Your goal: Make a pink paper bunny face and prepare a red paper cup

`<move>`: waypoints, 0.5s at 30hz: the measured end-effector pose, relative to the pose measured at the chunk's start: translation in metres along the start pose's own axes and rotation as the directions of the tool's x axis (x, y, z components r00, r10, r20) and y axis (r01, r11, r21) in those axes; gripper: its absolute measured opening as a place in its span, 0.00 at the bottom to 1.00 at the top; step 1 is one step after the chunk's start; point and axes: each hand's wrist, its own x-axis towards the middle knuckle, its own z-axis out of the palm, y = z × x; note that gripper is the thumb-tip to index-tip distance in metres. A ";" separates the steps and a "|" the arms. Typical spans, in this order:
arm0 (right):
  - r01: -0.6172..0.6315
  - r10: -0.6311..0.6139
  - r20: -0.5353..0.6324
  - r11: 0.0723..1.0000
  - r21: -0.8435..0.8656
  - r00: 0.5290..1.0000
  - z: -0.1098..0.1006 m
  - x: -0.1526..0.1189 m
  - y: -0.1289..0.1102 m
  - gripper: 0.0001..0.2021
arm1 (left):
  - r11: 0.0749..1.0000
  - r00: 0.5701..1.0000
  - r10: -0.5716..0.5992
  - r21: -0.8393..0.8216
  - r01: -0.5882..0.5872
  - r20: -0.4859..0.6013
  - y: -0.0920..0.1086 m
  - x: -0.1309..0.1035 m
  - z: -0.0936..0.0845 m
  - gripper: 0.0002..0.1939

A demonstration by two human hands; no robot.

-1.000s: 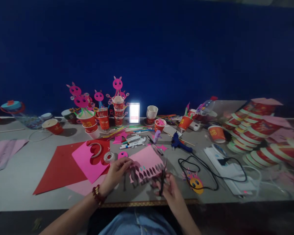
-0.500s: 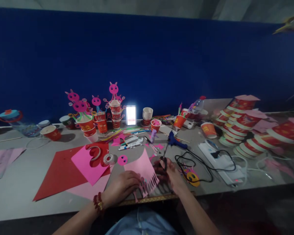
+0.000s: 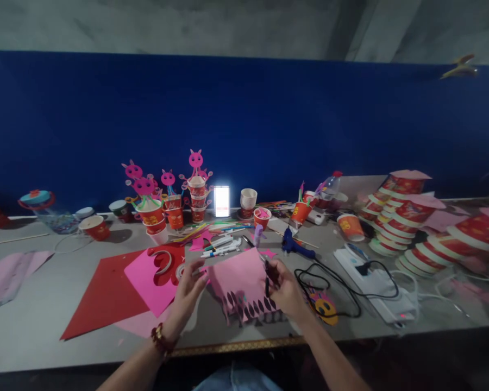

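A light pink sheet of paper (image 3: 238,274) lies in front of me, its near edge cut into a row of strips with dark gaps between them. My left hand (image 3: 189,290) hovers by the sheet's left edge, fingers curved and apart, with nothing visible in it. At the right edge of the sheet, my right hand (image 3: 286,290) is closed around dark-handled scissors (image 3: 268,277); their blades are mostly blurred. Behind my left fingers, a roll of tape (image 3: 180,270) is partly hidden.
A red sheet (image 3: 101,293) and a bright pink sheet (image 3: 146,288) lie to the left. White markers (image 3: 224,248) sit behind the pink paper. On the right are a blue glue gun (image 3: 295,245), its black cable, a power strip (image 3: 358,277) and stacked red cups (image 3: 403,222).
My left hand has lifted off the strips and moved left and back, its fingers parting. The pink sheet now lies flatter. My right hand still holds the scissors. The view has tilted upward.
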 end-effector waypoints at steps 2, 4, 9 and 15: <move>0.026 -0.025 -0.011 0.996 0.083 1.000 -0.001 0.010 -0.007 0.11 | 0.984 0.995 -0.076 -0.158 0.087 0.071 -0.001 0.007 0.002 0.24; 0.018 -0.017 -0.008 0.982 0.187 1.000 0.000 0.020 -0.011 0.13 | 0.944 0.960 -0.086 -0.285 0.163 0.265 0.001 0.011 0.008 0.24; -0.023 0.015 0.030 0.950 0.312 0.999 0.005 0.039 -0.012 0.19 | 0.891 0.898 -0.098 -0.364 0.271 0.429 -0.001 0.020 0.017 0.19; -0.015 0.015 0.004 0.953 0.304 1.000 0.000 0.051 -0.024 0.18 | 0.900 0.925 0.002 -0.403 0.164 0.381 0.022 0.052 -0.022 0.36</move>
